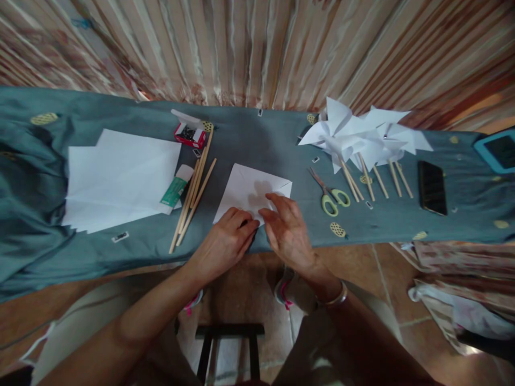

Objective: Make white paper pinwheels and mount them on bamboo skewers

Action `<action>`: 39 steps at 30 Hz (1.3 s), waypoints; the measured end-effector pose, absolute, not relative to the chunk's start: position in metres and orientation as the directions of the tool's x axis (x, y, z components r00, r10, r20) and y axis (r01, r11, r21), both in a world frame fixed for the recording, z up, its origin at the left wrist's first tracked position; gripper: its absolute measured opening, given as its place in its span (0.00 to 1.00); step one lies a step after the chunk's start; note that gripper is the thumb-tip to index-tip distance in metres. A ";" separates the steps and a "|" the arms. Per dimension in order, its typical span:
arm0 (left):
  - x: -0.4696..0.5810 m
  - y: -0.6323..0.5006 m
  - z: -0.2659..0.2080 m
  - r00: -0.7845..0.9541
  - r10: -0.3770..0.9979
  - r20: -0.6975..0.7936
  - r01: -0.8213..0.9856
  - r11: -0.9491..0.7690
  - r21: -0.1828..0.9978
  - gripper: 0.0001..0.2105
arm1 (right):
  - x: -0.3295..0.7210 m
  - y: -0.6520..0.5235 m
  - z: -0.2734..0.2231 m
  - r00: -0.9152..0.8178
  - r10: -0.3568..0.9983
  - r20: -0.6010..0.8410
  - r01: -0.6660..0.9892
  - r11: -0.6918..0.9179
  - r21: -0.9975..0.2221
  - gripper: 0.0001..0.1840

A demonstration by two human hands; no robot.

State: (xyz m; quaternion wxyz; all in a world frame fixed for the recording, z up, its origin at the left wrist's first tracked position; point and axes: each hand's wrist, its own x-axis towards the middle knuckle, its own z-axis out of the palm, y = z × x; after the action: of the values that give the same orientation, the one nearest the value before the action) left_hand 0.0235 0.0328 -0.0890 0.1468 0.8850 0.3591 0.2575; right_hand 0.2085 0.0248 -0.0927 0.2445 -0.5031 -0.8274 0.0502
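A square white sheet of paper (241, 187) with crease lines toward its corners lies on the teal cloth in front of me. My left hand (231, 236) is closed at its near edge, fingers curled and thumb pressed beside them on the paper's near corner. Just to the right, my right hand (287, 230) hovers over the near right part of the sheet, fingers bent but apart, with nothing visible between them. The two hands' fingertips are close together. Part of the paper's near side is hidden by my hands. Green-handled scissors (330, 205) lie to the right.
Left are stacked white sheets (124, 182), a green glue stick (176, 188), wooden sticks (197, 187) and an open red box (189, 135) of small dark pieces. Right are several paper pinwheels (338, 134), a phone (432, 187) and a blue-framed device (499, 150). A curtain (225, 48) hangs behind.
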 end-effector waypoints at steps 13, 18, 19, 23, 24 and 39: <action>0.025 0.034 -0.086 0.619 0.726 0.299 0.586 -0.680 0.440 0.09 | 0.200 0.038 -0.091 -0.387 0.864 0.322 0.847 0.471 -0.245 0.13; 0.026 0.033 -0.086 0.617 0.728 0.299 0.587 -0.679 0.442 0.09 | 0.198 0.041 -0.088 -0.390 0.861 0.325 0.836 0.480 -0.268 0.14; 0.026 0.033 -0.086 0.616 0.729 0.298 0.587 -0.677 0.444 0.09 | 0.199 0.042 -0.087 -0.378 0.861 0.340 0.830 0.478 -0.288 0.15; 0.024 0.033 -0.087 0.610 0.728 0.314 0.577 -0.679 0.454 0.09 | 0.214 0.049 -0.086 -0.238 0.880 0.411 0.832 0.403 -0.380 0.18; 0.024 0.033 -0.088 0.610 0.725 0.321 0.573 -0.683 0.454 0.09 | 0.219 0.052 -0.087 -0.193 0.890 0.414 0.842 0.367 -0.396 0.19; 0.016 0.036 -0.088 0.590 0.712 0.381 0.573 -0.701 0.425 0.11 | 0.246 0.084 -0.089 -0.051 0.955 0.291 0.768 0.224 -0.600 0.20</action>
State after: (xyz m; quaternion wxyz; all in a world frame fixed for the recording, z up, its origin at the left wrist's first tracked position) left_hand 0.0158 0.0361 -0.0880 0.1296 0.8821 0.3642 0.2693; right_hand 0.2463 0.0840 -0.0895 0.3269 -0.6062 -0.7108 0.1431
